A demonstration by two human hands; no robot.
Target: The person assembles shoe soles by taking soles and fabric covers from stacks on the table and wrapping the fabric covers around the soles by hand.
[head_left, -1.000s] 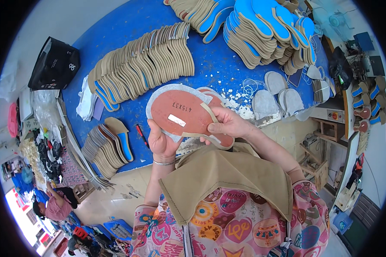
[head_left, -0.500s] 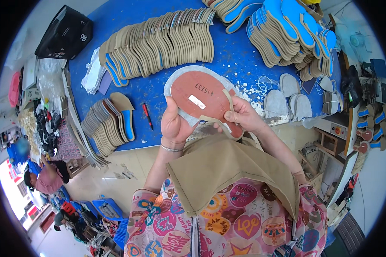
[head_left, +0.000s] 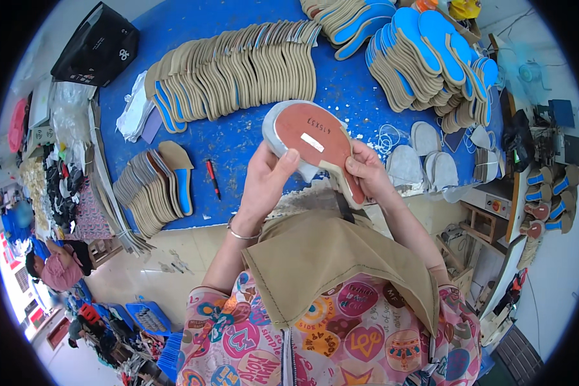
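Note:
Over the table's near edge I hold a shoe insole (head_left: 325, 125) with its reddish-brown underside up and a small white label on it. A tan covering edges its narrower part. Grey soft material (head_left: 271, 134) shows along the left and top of its wide end. My left hand (head_left: 269, 177) is closed on the wide end, thumb on the near edge and fingers hidden beneath. My right hand (head_left: 371, 172) pinches the narrower end, its thumb on top. A tan apron flap (head_left: 341, 264) lies below both hands.
A blue table (head_left: 231, 138) bears a long row of tan insoles (head_left: 238, 74), a smaller stack (head_left: 151, 190) at left and blue-topped insoles (head_left: 418, 58) at far right. A red-black pen (head_left: 213, 179), grey pads (head_left: 405, 166) and a black bag (head_left: 96, 45) lie about. Someone sits at far left.
The insole has shifted slightly right and turned. My left thumb has moved onto its near edge, and the grey material now shows less along the right of the wide end.

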